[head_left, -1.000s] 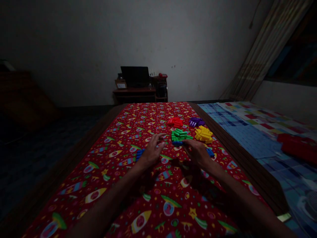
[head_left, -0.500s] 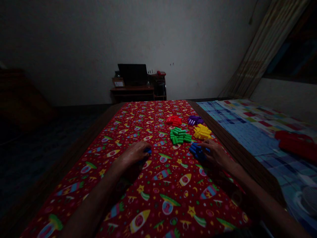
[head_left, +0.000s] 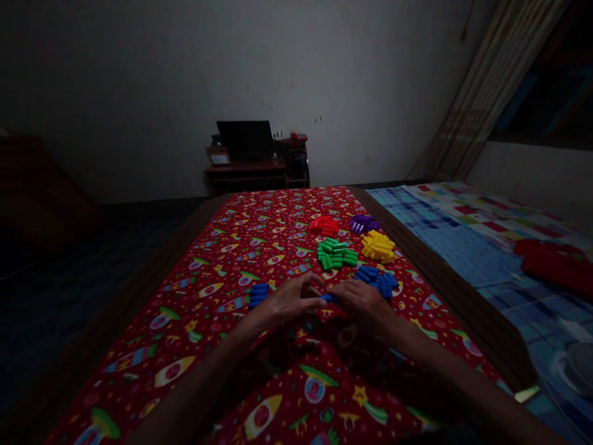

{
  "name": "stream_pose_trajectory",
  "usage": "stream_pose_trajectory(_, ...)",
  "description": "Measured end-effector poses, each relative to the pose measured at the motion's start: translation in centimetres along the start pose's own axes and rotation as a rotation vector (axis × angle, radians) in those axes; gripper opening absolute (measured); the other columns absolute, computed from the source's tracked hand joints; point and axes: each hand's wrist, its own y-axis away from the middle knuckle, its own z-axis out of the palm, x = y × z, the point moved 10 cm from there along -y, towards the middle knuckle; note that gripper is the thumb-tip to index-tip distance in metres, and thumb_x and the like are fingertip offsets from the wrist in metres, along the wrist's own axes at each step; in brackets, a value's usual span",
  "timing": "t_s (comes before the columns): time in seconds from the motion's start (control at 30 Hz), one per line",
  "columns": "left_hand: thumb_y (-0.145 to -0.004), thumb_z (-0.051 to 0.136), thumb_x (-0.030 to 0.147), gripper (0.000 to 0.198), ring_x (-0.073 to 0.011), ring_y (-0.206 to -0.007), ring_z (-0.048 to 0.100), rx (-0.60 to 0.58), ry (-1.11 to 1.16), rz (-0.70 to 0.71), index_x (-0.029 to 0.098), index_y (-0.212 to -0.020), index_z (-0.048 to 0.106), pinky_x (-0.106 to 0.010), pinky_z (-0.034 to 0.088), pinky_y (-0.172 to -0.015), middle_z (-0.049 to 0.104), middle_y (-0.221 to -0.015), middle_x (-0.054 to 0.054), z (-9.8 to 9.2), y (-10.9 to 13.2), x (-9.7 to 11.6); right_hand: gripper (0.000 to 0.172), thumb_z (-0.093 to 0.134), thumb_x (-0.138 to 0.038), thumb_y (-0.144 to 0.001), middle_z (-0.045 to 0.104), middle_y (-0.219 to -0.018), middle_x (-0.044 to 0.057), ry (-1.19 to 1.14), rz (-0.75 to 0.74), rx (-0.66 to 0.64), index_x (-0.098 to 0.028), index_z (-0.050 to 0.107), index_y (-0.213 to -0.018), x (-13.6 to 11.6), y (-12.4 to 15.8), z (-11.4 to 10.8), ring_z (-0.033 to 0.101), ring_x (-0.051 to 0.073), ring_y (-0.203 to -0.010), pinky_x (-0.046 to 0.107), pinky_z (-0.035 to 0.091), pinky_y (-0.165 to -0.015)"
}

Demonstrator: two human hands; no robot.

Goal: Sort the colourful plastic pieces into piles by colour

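Observation:
My right hand [head_left: 364, 303] pinches a small blue cylinder-shaped piece [head_left: 329, 298] above the cloth. Its near end reaches toward my left hand [head_left: 296, 296], which curves open with thumb and fingers apart around that end. Whether the left thumb touches the piece is hard to tell. Left of my left hand, several blue pieces lie side by side in a small row [head_left: 258, 295]. Just behind my right hand is a loose pile of blue pieces [head_left: 377, 281], partly covered by it.
Farther back lie piles of green pieces [head_left: 334, 254], yellow pieces [head_left: 378, 246], red pieces [head_left: 324, 225] and purple pieces [head_left: 364, 224]. A red patterned cloth [head_left: 259, 247] covers the table. Beyond stands a desk with a dark monitor [head_left: 246, 139]; a bed [head_left: 445, 228] is at the right.
My right hand has moved left from the blue pile with a blue piece. My left hand has let go of a blue piece in the row and moved right to meet it.

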Motion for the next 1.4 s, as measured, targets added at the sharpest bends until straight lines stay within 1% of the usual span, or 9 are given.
stream_pose_trajectory(0.2, -0.075, 0.064, 0.044, 0.041, -0.0292, -0.109, 0.060, 0.313, -0.671, 0.040, 0.022, -0.109, 0.066, -0.038, 0.046, -0.094, 0.068, -0.114, -0.010, -9.8, 1.7, -2.0, 0.024, 0.050, -0.029, -0.093, 0.067, -0.100, 0.011, 0.113, 0.315, 0.033, -0.019, 0.070, -0.101, 7.7, 3.5, -4.9, 0.064, 0.021, -0.088, 0.034, 0.053, -0.077)
stream_pose_trajectory(0.3, -0.070, 0.066, 0.036, 0.046, -0.0301, -0.113, 0.058, 0.205, -0.840, -0.168, 0.020, -0.114, 0.065, -0.037, 0.045, -0.096, 0.067, -0.116, -0.011, -12.5, 2.2, -5.9, 0.026, 0.051, -0.033, -0.091, 0.065, -0.090, 0.010, 0.177, 0.393, -0.023, -0.020, 0.072, -0.099, 10.8, 5.2, -5.7, 0.062, 0.020, -0.080, 0.033, 0.052, -0.071)
stream_pose_trajectory(0.47, -0.069, 0.061, 0.030, 0.035, -0.0236, -0.095, 0.067, 0.022, -0.822, -0.322, 0.022, -0.103, 0.069, -0.026, 0.049, -0.079, 0.072, -0.106, -0.006, -11.9, 2.2, -8.5, 0.029, 0.050, -0.035, -0.091, 0.065, -0.089, 0.009, 0.130, 0.461, 0.009, -0.019, 0.072, -0.101, 12.6, 6.4, -5.4, 0.062, 0.020, -0.079, 0.033, 0.052, -0.071)
stream_pose_trajectory(0.67, -0.065, 0.060, 0.033, 0.024, -0.0210, -0.074, 0.067, 0.055, -0.676, -0.259, 0.019, -0.081, 0.072, -0.024, 0.047, -0.064, 0.073, -0.081, -0.002, -10.9, 1.5, -5.9, 0.027, 0.050, -0.033, -0.091, 0.068, -0.090, 0.010, 0.101, 0.458, 0.156, -0.018, 0.072, -0.099, 11.2, 5.3, -6.6, 0.065, 0.023, -0.082, 0.037, 0.053, -0.075)
stream_pose_trajectory(0.8, -0.066, 0.060, 0.034, 0.022, -0.0205, -0.072, 0.065, 0.144, -0.538, -0.192, 0.018, -0.078, 0.070, -0.025, 0.048, -0.062, 0.072, -0.078, -0.002, -9.7, 1.0, -3.0, 0.025, 0.048, -0.028, -0.094, 0.069, -0.095, 0.010, 0.042, 0.372, 0.152, -0.019, 0.070, -0.102, 7.9, 3.4, -6.3, 0.066, 0.021, -0.086, 0.035, 0.053, -0.078)
stream_pose_trajectory(0.97, -0.067, 0.063, 0.027, 0.024, -0.0178, -0.077, 0.066, 0.125, -0.261, 0.033, 0.019, -0.089, 0.067, -0.027, 0.052, -0.071, 0.071, -0.085, -0.001, -3.0, 0.3, 1.4, 0.031, 0.051, -0.024, -0.093, 0.069, -0.101, 0.010, -0.057, 0.160, 0.034, -0.021, 0.058, -0.124, 2.0, 0.9, -1.9, 0.065, 0.018, -0.088, 0.031, 0.054, -0.074)
stream_pose_trajectory(1.1, -0.074, 0.061, 0.024, 0.021, -0.0182, -0.086, 0.066, 0.103, -0.290, 0.160, 0.019, -0.094, 0.065, -0.027, 0.052, -0.077, 0.070, -0.093, -0.003, 0.4, 0.8, 3.0, 0.019, 0.052, -0.023, -0.092, 0.069, -0.088, 0.007, -0.047, 0.133, -0.014, -0.020, 0.064, -0.107, 0.7, 0.5, 0.0, 0.065, 0.017, -0.076, 0.028, 0.052, -0.067)
stream_pose_trajectory(1.23, -0.081, 0.061, 0.033, 0.041, -0.0212, -0.107, 0.061, 0.015, -0.507, 0.130, 0.025, -0.120, 0.058, -0.032, 0.048, -0.092, 0.065, -0.119, -0.005, -1.4, 2.0, 1.1, 0.021, 0.051, -0.024, -0.091, 0.071, -0.097, 0.008, 0.022, 0.264, 0.132, -0.020, 0.065, -0.106, 4.3, 2.1, -4.0, 0.067, 0.020, -0.085, 0.031, 0.053, -0.075)
stream_pose_trajectory(1.4, -0.076, 0.061, 0.024, 0.047, -0.0264, -0.113, 0.058, 0.067, -0.933, -0.214, 0.020, -0.123, 0.058, -0.036, 0.044, -0.097, 0.063, -0.122, -0.011, -8.1, 3.5, -3.6, 0.026, 0.052, -0.031, -0.087, 0.072, -0.100, 0.012, 0.246, 0.532, 0.245, -0.018, 0.069, -0.102, 11.7, 7.1, -8.7, 0.068, 0.025, -0.089, 0.039, 0.054, -0.078)
